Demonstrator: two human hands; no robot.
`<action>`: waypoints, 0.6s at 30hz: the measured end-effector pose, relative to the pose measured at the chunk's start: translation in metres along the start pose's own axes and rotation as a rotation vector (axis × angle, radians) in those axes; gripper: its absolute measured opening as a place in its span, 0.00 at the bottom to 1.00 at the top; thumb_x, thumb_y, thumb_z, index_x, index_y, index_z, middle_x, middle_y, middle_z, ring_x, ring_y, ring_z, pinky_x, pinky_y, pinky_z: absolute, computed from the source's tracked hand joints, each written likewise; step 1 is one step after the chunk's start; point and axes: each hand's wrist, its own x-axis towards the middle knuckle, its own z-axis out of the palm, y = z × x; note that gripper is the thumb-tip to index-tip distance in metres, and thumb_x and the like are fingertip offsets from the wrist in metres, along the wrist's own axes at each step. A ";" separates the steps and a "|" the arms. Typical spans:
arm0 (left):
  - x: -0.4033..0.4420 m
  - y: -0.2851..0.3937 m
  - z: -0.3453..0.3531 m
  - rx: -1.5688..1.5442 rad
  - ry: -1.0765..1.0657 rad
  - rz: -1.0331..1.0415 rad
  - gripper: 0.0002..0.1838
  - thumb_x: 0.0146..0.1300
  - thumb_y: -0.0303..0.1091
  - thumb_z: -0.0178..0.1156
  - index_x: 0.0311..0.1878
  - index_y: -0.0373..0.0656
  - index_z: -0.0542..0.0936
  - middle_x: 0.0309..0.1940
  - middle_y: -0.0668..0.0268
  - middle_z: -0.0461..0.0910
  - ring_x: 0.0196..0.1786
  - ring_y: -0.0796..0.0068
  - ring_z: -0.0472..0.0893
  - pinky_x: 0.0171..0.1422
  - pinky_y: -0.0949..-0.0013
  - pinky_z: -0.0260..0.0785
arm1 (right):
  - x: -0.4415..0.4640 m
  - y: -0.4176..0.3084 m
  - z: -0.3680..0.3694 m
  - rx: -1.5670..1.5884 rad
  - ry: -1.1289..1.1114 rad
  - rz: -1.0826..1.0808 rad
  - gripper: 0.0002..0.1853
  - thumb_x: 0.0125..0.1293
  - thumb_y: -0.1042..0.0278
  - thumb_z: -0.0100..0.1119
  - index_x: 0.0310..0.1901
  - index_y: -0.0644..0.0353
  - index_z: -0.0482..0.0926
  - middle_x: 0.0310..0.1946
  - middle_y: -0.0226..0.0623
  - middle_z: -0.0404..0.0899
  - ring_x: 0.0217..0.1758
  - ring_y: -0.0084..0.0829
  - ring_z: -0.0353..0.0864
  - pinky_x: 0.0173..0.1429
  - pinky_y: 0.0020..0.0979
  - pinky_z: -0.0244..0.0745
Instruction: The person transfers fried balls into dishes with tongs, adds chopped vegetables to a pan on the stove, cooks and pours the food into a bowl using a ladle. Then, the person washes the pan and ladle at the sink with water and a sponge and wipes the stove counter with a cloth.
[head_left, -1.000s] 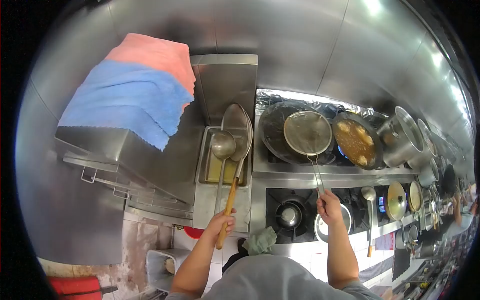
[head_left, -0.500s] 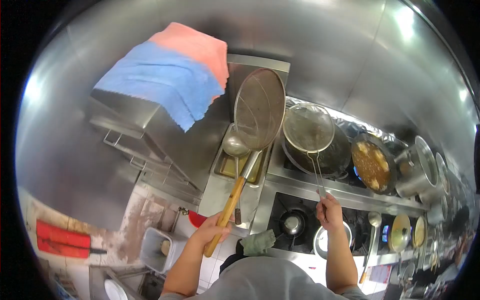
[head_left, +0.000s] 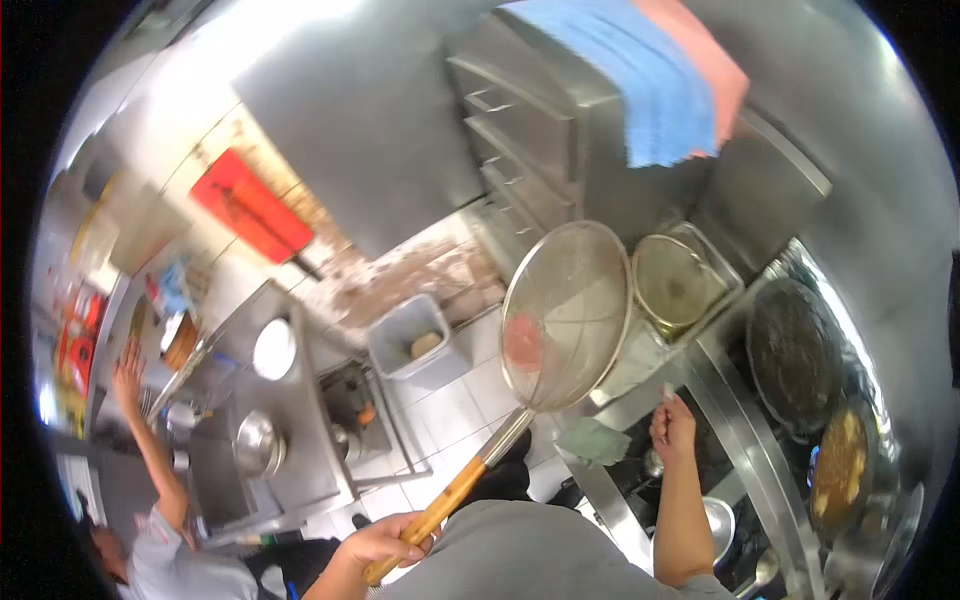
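Note:
My left hand is closed around the wooden handle of a large mesh skimmer, its round basket raised in front of me. My right hand is closed over the stove, lined up with a smaller round wire sieve. That sieve lies over a metal tray with yellowish liquid; its handle is blurred near my fingers. Close to my right hand is a grey-green cloth. Farther right is a dark wok.
On the left, a co-worker's arm reaches over a steel counter with a white plate and metal bowls. A grey bin stands on the floor. A pan of brown food sits at the right.
The view has swung left, bringing the co-worker and counter into sight. The sieve has gone from above the wok to the tray, with my right hand following. My left hand keeps the skimmer raised.

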 end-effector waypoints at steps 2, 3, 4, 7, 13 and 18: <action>-0.032 -0.019 0.002 -0.102 0.075 0.076 0.27 0.55 0.29 0.67 0.58 0.39 0.72 0.27 0.67 0.70 0.24 0.78 0.69 0.28 0.74 0.60 | 0.004 0.005 0.007 0.020 0.034 -0.030 0.14 0.74 0.68 0.51 0.58 0.57 0.76 0.20 0.26 0.69 0.12 0.18 0.62 0.15 0.20 0.55; -0.045 -0.029 0.002 -0.177 0.116 0.123 0.27 0.55 0.30 0.67 0.58 0.39 0.72 0.26 0.67 0.70 0.23 0.77 0.69 0.27 0.74 0.60 | 0.001 0.005 0.012 0.042 0.015 -0.046 0.13 0.73 0.70 0.53 0.56 0.60 0.76 0.21 0.25 0.68 0.14 0.18 0.60 0.16 0.20 0.55; -0.051 -0.043 -0.007 -0.212 0.176 0.185 0.28 0.54 0.32 0.68 0.58 0.39 0.72 0.25 0.66 0.70 0.22 0.76 0.69 0.26 0.73 0.59 | -0.008 0.003 0.023 0.057 0.010 -0.046 0.12 0.73 0.69 0.53 0.55 0.59 0.76 0.21 0.25 0.68 0.14 0.17 0.60 0.16 0.20 0.56; -0.048 -0.047 -0.041 -0.131 0.397 0.377 0.31 0.55 0.28 0.68 0.63 0.38 0.68 0.30 0.62 0.77 0.25 0.69 0.80 0.30 0.69 0.73 | -0.028 0.008 0.035 0.034 0.003 -0.064 0.13 0.75 0.67 0.50 0.58 0.58 0.75 0.20 0.25 0.69 0.13 0.17 0.61 0.15 0.20 0.56; 0.005 0.003 -0.149 0.229 0.890 0.514 0.36 0.67 0.29 0.60 0.75 0.44 0.58 0.36 0.58 0.82 0.30 0.63 0.85 0.34 0.61 0.79 | -0.110 0.032 0.066 0.028 0.068 -0.147 0.17 0.77 0.64 0.48 0.62 0.57 0.73 0.19 0.25 0.68 0.11 0.17 0.61 0.13 0.21 0.55; 0.084 0.008 -0.274 0.928 1.260 0.314 0.45 0.67 0.29 0.60 0.82 0.54 0.48 0.41 0.51 0.83 0.37 0.48 0.86 0.43 0.52 0.79 | -0.185 0.081 0.057 0.011 0.191 -0.141 0.18 0.77 0.64 0.48 0.64 0.57 0.71 0.17 0.27 0.68 0.09 0.18 0.60 0.11 0.23 0.55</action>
